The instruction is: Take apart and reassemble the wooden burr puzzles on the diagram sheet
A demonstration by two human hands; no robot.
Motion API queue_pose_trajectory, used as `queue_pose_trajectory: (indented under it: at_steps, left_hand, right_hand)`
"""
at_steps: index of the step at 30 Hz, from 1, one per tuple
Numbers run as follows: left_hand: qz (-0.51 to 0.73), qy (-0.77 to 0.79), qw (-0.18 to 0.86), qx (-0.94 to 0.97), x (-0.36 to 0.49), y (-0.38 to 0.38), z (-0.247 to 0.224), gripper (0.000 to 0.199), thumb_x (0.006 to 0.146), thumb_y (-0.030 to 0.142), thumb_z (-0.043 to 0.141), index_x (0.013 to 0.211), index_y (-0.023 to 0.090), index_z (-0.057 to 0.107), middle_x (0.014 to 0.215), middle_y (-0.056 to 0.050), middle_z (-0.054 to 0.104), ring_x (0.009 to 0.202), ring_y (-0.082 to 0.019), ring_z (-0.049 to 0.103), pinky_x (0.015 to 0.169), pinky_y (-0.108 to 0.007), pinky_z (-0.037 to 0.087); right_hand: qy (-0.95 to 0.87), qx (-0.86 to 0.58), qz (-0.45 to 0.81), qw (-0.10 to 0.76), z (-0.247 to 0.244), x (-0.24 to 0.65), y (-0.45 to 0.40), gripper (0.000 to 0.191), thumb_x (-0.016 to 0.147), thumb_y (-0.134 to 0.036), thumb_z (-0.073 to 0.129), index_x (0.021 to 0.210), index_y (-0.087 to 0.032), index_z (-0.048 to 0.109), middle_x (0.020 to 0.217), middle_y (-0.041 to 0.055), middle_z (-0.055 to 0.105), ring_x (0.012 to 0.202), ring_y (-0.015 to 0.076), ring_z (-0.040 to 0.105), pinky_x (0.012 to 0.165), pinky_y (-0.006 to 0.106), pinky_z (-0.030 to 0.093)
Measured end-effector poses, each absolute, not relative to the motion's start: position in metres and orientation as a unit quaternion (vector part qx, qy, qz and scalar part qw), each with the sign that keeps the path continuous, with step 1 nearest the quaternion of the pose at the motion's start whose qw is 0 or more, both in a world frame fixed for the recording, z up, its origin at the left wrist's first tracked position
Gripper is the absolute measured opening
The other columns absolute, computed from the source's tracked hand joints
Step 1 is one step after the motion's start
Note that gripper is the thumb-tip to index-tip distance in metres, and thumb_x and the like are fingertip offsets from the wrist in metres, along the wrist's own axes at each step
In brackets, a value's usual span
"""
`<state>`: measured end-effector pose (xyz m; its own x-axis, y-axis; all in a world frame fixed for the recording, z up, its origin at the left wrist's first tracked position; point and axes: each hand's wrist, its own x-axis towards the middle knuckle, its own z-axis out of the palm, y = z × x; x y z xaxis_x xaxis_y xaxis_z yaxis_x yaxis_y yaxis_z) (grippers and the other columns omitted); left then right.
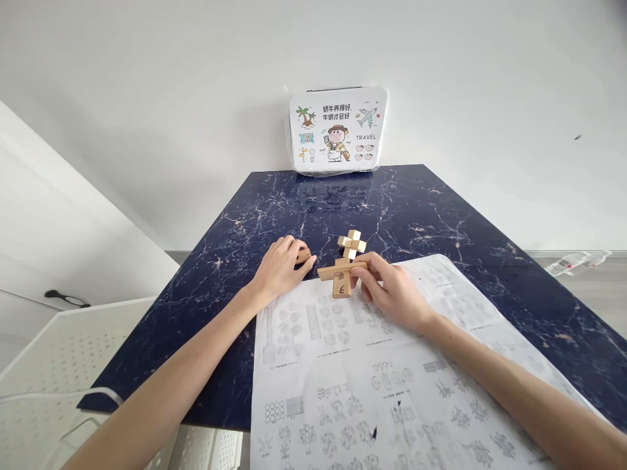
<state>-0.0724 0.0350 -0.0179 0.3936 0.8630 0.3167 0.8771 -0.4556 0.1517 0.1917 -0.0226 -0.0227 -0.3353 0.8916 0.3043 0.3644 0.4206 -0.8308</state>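
Observation:
In my right hand [386,287] is a crossed pair of wooden pieces [341,282], pinched at its right end above the top of the printed sheet [337,385]. A dark mark shows on the lower piece. My left hand [284,267] rests on the dark table with its fingers curled round a small wooden piece [304,255], partly hidden by them. Just behind the crossed pieces sits a light wooden interlocked block puzzle [351,243], touched by neither hand.
A white case with cartoon prints [337,130] leans on the wall at the back of the blue marbled table [235,222]. A white perforated surface [44,352] with a white cable [59,395] is at the left. Clear plastic [578,262] lies beyond the right edge.

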Motion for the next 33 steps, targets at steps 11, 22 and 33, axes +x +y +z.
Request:
queue_pose_trajectory:
  at_steps: [11,22,33]
  left_hand:
    - [-0.368,-0.391,-0.175,-0.825,-0.057,0.018,-0.002,0.032,0.111,0.046,0.042,0.127,0.023,0.057,0.128,-0.010,0.062,0.116,-0.023,0.063,0.105,-0.043,0.053]
    - [-0.238,-0.348,-0.317,-0.849,-0.053,0.009,-0.007,0.118,0.068,0.069,0.090,0.164,0.036,0.031,0.167,-0.014,0.042,0.150,-0.043,0.044,0.119,-0.063,0.041]
    - [-0.248,-0.339,-0.303,-0.855,-0.049,0.011,0.002,0.091,0.069,0.060,0.091,0.147,0.031,0.052,0.145,-0.011,0.061,0.133,-0.038,0.059,0.114,-0.056,0.046]
  right_hand:
    - [-0.732,-0.449,0.320,0.400,-0.024,0.193,-0.023,0.025,0.109,-0.042,0.045,0.112,-0.023,0.060,0.069,0.0000,0.071,0.052,0.0136,0.062,0.056,0.028,0.049]
    - [-0.734,-0.428,0.340,0.403,-0.022,0.192,-0.022,0.025,0.110,-0.042,0.044,0.115,-0.023,0.059,0.065,-0.0025,0.067,0.055,0.0154,0.066,0.061,0.030,0.051]
    - [-0.744,-0.417,0.328,0.406,-0.021,0.192,-0.024,0.022,0.110,-0.038,0.045,0.113,-0.023,0.061,0.072,-0.0013,0.072,0.058,0.0146,0.067,0.066,0.030,0.052]
